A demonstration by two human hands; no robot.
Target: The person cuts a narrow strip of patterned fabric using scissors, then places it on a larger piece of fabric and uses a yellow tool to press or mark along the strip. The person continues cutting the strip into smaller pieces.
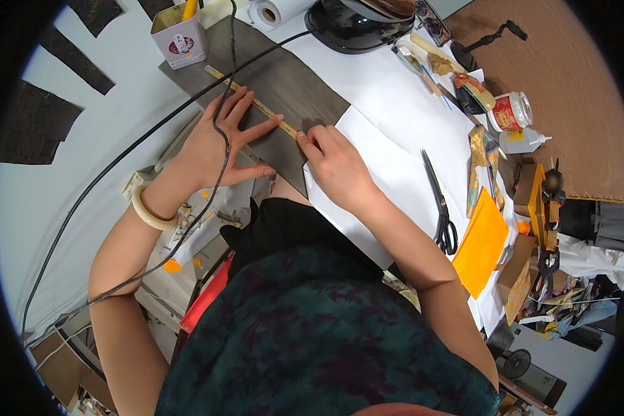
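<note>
A narrow yellow strip (264,109) with pale mottled patches lies slantwise on a dark grey sheet (284,76) at the table's left part. My left hand (218,142), with a cream bangle on its wrist, is spread out; its fingertips rest along the strip and its thumb reaches toward the sheet's near edge. At the strip's right end, my right hand (340,166) is closed, thumb and forefinger pinching that end. The other fingers of this hand are curled, and what lies under them is hidden. A dark cord (223,132) hangs across my left hand.
A tin (179,40) stands at the sheet's far left corner. Black scissors (439,204) and an orange sheet (480,243) lie right on white paper (395,132). Farther off are a paper roll (269,12), a black helmet-like object (353,28), a jar (509,111) and a squeeze bottle (523,141).
</note>
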